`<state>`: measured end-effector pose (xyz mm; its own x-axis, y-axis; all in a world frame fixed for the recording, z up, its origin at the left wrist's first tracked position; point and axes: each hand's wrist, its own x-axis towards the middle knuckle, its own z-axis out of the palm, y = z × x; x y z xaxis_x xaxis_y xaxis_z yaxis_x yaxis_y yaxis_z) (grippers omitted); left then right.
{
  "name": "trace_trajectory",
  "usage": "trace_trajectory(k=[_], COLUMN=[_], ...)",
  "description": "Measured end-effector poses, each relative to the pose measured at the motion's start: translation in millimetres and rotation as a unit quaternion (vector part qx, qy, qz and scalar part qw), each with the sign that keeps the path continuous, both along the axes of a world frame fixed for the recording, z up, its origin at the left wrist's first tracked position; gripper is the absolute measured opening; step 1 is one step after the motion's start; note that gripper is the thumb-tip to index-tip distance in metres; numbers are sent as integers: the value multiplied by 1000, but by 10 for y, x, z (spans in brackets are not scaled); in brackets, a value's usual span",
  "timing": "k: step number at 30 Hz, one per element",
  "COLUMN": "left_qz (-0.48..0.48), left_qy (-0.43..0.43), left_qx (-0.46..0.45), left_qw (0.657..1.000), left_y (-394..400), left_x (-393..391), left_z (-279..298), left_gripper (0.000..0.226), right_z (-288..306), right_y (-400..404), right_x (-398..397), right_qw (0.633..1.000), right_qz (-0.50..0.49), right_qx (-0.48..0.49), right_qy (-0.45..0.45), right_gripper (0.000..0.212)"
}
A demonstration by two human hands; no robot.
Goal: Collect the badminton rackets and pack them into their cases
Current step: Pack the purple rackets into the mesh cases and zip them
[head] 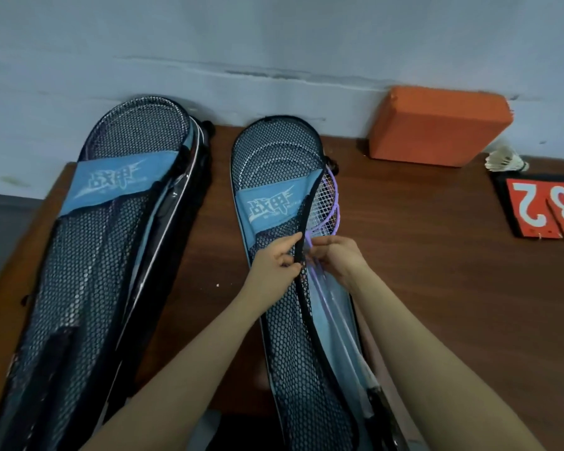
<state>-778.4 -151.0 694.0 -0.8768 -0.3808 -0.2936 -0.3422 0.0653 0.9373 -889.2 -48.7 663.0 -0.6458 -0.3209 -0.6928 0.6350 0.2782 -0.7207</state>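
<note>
— Mesh, black, over the left case (92, 255), lying long on the brown wooden table (437, 288) at its left edge, head end far against the pale wall (274, 43). Blue band with white lettering across it. Racket frames dimly visible through the mesh at the far end.

— And further right?

— Second case (284, 336), same mesh and blue band, lying beside the first but apart from it. Right edge open, mesh flap lifted. Purple rackets (331, 206) inside, heads poking out past the open edge, shafts running near along the pale blue lining.

— Hands?

— Left hand (275, 258) pinching the black edge of the mesh flap, fingers curled round it. Right hand (337, 255) just beside, fingers curled at the purple frames near the throat, seemingly pinching them.

— Far right?

— Orange block (437, 125) against the wall. White shuttlecock (505, 159) right of it. Red score cards (547, 208) showing 2 and 3, at the right edge.
</note>
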Motion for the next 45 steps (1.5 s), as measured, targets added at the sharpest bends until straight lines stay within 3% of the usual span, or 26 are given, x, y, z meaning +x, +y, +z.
trace_trajectory(k=[4,9,13,18,22,25,30,37,45], left_qz=[19,-7,-26,-100,-160,-149,-117,-72,-32], left_qy=[-8,6,1,-38,-38,-57,-95,-104,-80], left_qx=[-7,-55,-99,-183,-233,-244,-282,-237,-227], left_qw=[1000,998,995,977,958,957,947,963,970], left_y=[-95,-122,-5,320,745,1056,1542,1772,1709], left_x=[46,86,108,275,619,841,1045,1044,1114], left_z=[-131,-294,-393,-370,-395,-420,-470,-493,-447], left_gripper=[59,56,58,64,63,66,71,44,41], right_z=[12,120,96,0,-16,-43,-86,-205,-126], right_y=[50,171,474,936,1285,1613,2086,2196,2032], right_x=[50,242,437,863,1146,1274,1429,1481,1387], right_qw=[978,943,937,881,893,902,869,899,934], right_qz=[120,180,150,240,219,216,303,260,188], right_qx=[97,123,153,240,241,234,300,218,129], right_qy=[143,253,275,329,309,292,252,278,276], right_gripper=[21,33,30,29,26,25,24,15,16])
